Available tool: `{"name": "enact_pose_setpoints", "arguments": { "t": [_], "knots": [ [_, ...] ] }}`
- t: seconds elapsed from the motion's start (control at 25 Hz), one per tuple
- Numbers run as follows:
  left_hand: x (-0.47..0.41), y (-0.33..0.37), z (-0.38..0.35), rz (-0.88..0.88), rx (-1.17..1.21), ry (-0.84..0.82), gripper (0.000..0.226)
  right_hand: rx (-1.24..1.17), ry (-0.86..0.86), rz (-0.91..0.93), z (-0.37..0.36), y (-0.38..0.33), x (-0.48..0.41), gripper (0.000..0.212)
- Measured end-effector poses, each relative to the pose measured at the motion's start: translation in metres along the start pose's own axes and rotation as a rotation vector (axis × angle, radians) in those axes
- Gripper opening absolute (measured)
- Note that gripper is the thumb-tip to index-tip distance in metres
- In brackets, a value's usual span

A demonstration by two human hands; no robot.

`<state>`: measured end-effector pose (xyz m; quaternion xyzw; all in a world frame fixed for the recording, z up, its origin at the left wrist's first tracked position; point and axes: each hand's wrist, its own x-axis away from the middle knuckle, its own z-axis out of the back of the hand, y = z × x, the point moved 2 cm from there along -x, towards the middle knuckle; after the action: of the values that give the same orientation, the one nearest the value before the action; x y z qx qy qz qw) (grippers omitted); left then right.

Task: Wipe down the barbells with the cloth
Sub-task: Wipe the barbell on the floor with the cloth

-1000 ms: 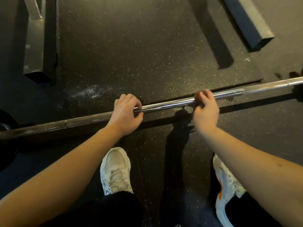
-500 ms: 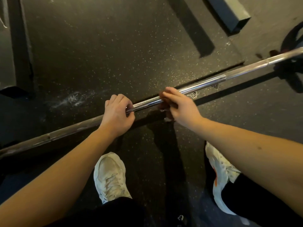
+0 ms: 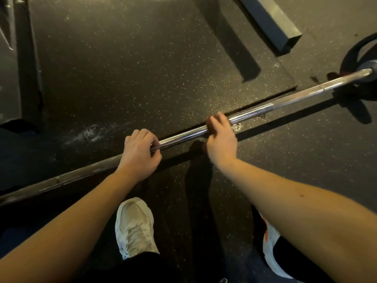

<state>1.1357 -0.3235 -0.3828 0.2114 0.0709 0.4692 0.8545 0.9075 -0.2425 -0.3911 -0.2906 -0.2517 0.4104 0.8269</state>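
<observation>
My left hand [image 3: 140,155] is closed on the long chrome steel barbell [image 3: 295,99]. The fingers are curled over the top of the shaft and the thumb is on the near side, bare skin on metal. My right hand [image 3: 221,139] grips the same shaft a little further right, fingers hooked over it. A dark reddish-brown cloth [image 3: 210,129] is squeezed between that hand and the bar. The hand hides most of it; only an edge shows at the fingertips and a bit below the heel of the hand.

The bar runs diagonally, low over the floor, from near left to far right. It is bright between my hands and beyond the right one, and dull and shadowed left of my left hand. Its far right end goes into a round black weight plate [image 3: 355,52].

Under it lies black speckled rubber flooring [image 3: 142,68], with a mat seam just beside the bar. A white chalky smear [image 3: 89,133] marks the floor left of my left hand, on the far side. A dark grey rectangular metal beam [image 3: 271,19] lies at far right, well apart from the bar. Near me are my white left trainer [image 3: 134,227] and my white right trainer with an orange patch [image 3: 269,244], which is partly behind my forearm.
</observation>
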Motion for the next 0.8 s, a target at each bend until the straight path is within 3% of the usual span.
{"name": "enact_pose_setpoints", "arguments": {
  "t": [0.32,0.56,0.64,0.8],
  "knots": [
    [0.059,-0.072,0.033,0.202,-0.040,0.066,0.024,-0.047,-0.300,0.198,-0.120,-0.095,0.078,0.058],
    [0.079,-0.098,0.064,0.223,-0.083,-0.038,0.025,-0.071,-0.523,0.296,-0.131,-0.137,0.088,0.059],
    [0.080,-0.101,0.087,0.284,0.046,-0.121,0.030,-0.151,-0.557,0.288,-0.117,-0.149,0.086,0.065],
    [0.082,-0.090,0.132,0.325,0.454,-0.246,0.064,-0.320,-0.567,0.227,-0.090,-0.181,0.086,0.065]
  ]
}}
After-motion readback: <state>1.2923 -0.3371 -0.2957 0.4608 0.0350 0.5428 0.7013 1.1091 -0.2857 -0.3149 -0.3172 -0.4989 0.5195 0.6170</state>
